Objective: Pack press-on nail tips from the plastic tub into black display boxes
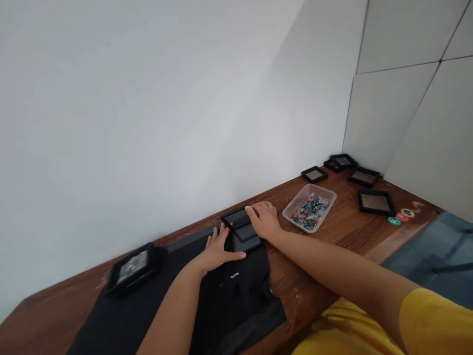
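Two black frames with clear panes lie overlapping on a black sheet (236, 301). The nearer frame (247, 237) has my left hand (220, 252) at its left side, thumb and fingers spread apart, the thumb along its front edge. My right hand (264, 220) is on the right side of the farther frame (235, 217), its thumb on top and its fingers curved over the far right edge. A small white piece (234, 275) rests on the sheet in front of the frames.
A clear plastic tub (328, 209) of colourful wrapped pieces stands to the right. Several black frames (376, 202) sit at the back right, beside round stickers (407, 212). Stacked frames (133, 266) are at the left. A white wall (166, 108) runs behind the wooden table (48, 315).
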{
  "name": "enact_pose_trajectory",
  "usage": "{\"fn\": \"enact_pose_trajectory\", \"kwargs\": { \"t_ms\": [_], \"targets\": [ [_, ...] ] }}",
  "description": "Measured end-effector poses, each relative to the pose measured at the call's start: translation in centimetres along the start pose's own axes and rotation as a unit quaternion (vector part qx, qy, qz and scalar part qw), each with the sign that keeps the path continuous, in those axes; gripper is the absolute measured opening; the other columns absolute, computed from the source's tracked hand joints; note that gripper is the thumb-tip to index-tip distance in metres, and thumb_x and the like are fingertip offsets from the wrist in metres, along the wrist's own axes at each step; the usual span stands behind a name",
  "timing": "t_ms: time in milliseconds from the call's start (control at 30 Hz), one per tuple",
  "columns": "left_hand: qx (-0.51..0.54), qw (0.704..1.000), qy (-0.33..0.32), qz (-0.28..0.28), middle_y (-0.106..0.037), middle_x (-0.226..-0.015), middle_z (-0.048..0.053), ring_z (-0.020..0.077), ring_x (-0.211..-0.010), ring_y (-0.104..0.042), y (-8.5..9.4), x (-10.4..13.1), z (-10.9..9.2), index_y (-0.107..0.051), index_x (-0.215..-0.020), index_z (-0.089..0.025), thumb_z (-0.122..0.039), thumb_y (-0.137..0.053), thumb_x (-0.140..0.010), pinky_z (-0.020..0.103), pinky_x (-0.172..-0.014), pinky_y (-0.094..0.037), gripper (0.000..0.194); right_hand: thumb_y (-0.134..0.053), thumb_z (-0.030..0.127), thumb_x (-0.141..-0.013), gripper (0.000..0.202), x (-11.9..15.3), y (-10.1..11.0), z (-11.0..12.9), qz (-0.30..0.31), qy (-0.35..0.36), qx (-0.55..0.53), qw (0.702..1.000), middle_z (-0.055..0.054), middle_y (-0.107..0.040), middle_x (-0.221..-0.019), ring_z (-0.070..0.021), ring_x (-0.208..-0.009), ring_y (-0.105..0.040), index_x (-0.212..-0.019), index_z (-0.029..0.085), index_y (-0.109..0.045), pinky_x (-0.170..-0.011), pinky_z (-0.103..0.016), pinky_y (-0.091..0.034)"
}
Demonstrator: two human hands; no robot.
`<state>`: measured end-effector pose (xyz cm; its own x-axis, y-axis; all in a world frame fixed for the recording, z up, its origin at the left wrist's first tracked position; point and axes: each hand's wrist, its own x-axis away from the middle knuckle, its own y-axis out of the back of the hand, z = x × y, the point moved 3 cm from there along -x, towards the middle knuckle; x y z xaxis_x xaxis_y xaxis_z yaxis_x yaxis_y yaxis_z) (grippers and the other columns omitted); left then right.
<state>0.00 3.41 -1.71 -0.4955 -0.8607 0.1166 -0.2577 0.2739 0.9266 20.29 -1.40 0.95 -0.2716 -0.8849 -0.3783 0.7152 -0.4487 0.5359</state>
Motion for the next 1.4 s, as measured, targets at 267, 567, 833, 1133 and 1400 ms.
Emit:
{"fn": "enact_pose_trajectory", "kwargs": {
  "t_ms": [267,567,833,1133,1400],
  "targets": [
    [-0.011,0.996,0.032,0.077,-0.014,-0.169,0.027,0.0458,-0.157,0.000,0.4,-0.3,-0.9,-0.025,-0.163,-0.010,-0.081,-0.068,-0.059,0.063,-0.125,-0.011,0.133,-0.041,0.034,-0.107,0.033,1.2,0.4,0.2,-0.036,0.020,-0.032,0.999,-0.016,-0.071,-0.121,-0.0290,-0.121,-0.057,-0.119,0.016,-0.066,-0.108,-0.051,-0.043],
    [0.029,0.993,0.036,0.111,-0.015,-0.169,0.025,0.0436,-0.157,-0.003,1.1,-0.8,-0.4,-0.026,-0.163,-0.010,-0.086,-0.058,-0.065,0.062,-0.125,-0.015,0.128,-0.039,0.034,-0.103,0.047,6.6,4.1,4.8,-0.100,0.175,-0.113,0.973,-0.020,-0.049,-0.149,-0.0279,-0.141,-0.044,-0.146,0.016,-0.037,-0.117,-0.052,-0.038],
    [0.147,0.985,0.079,0.051,-0.026,-0.166,0.026,0.0473,-0.156,-0.008,0.9,-0.8,1.9,-0.032,-0.162,-0.020,-0.088,-0.058,-0.070,0.073,-0.116,-0.027,0.118,-0.047,0.027,-0.098,0.027,1.3,16.4,2.5,-0.029,0.075,0.184,0.980,-0.013,-0.067,-0.117,-0.0305,-0.116,-0.058,-0.120,0.018,-0.059,-0.104,-0.049,-0.040],
    [0.220,0.962,0.123,0.106,-0.004,-0.170,0.019,0.0402,-0.155,0.007,1.3,-0.9,2.5,-0.023,-0.165,-0.019,-0.095,-0.051,-0.067,0.068,-0.124,-0.011,0.127,-0.081,0.032,-0.079,0.020,-0.6,18.4,-4.0,0.243,-0.029,0.371,0.896,-0.018,-0.075,-0.109,-0.0334,-0.106,-0.068,-0.092,0.017,-0.077,-0.088,-0.037,-0.048],
    [0.229,0.952,0.137,0.147,0.007,-0.171,0.014,0.0353,-0.155,0.015,1.6,-0.6,1.6,-0.011,-0.166,-0.019,-0.091,-0.054,-0.071,0.061,-0.126,-0.012,0.128,-0.077,0.033,-0.083,0.023,-1.2,17.0,-3.3,0.315,-0.038,0.403,0.858,-0.015,-0.077,-0.112,-0.0317,-0.110,-0.070,-0.101,0.019,-0.077,-0.086,-0.035,-0.049]
  ]
}}
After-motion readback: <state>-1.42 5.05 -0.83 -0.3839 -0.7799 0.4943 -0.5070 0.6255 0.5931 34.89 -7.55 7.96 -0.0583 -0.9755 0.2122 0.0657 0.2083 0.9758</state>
